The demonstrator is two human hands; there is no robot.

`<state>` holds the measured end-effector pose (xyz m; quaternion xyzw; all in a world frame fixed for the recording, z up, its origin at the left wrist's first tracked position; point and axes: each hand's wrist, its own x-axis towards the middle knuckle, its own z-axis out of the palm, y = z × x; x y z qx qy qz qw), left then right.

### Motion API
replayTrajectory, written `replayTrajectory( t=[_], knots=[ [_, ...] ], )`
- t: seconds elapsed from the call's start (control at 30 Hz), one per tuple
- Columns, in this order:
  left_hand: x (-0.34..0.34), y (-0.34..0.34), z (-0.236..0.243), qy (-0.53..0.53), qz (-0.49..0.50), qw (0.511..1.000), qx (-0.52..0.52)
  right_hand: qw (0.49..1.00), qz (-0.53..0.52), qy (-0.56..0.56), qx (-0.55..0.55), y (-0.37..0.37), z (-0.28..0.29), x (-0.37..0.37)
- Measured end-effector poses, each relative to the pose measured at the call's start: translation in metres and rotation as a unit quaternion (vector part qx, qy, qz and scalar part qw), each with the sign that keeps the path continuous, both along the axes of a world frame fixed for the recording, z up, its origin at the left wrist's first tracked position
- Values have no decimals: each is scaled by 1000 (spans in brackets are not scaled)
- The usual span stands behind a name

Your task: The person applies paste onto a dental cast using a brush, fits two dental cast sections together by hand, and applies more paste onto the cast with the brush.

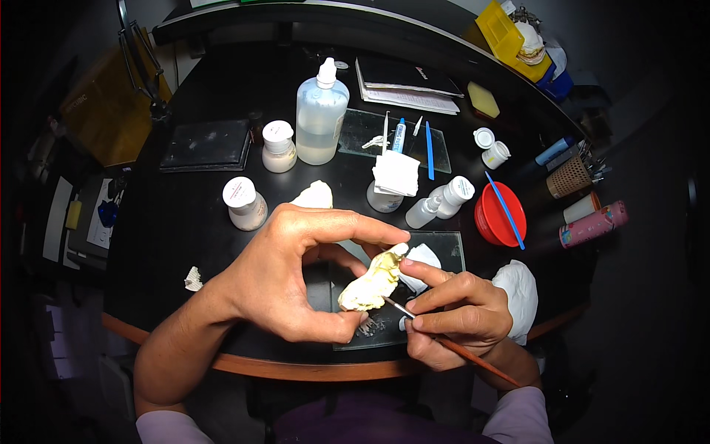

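My left hand grips a pale cream, irregular moulded piece between curled fingers and thumb, above a glass slab. My right hand holds a thin brush with a reddish wooden handle, its tip at the lower right side of the piece; the index finger reaches to the piece's upper right. A crumpled white tissue lies behind the piece on the slab, and a larger white tissue is right of my right hand. A cream object is partly hidden behind my left hand.
Behind are a large squeeze bottle, several jars, white pads, a second glass slab with tools, and notebooks. At right are a red bowl with a blue stick and a pink cylinder. A dark flat case lies left.
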<state>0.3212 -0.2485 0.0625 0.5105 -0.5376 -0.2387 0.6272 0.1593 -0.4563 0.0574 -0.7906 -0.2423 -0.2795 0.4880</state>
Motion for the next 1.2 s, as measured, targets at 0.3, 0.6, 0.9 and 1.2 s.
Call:
replayTrajectory(
  t=[0.3,0.6,0.9,1.2],
  knots=[
    [0,1,0,-3,1,1000,1,1000,11,-1,1,-1,0,0],
    [0,1,-1,-5,-2,1000,12,1000,10,1,-3,0,0,-2],
    [0,1,0,-3,-5,1000,3,1000,19,6,-19,-2,3,-1],
    [-1,2,2,-2,1,1000,8,1000,22,3,-22,-2,3,-1]
  ],
)
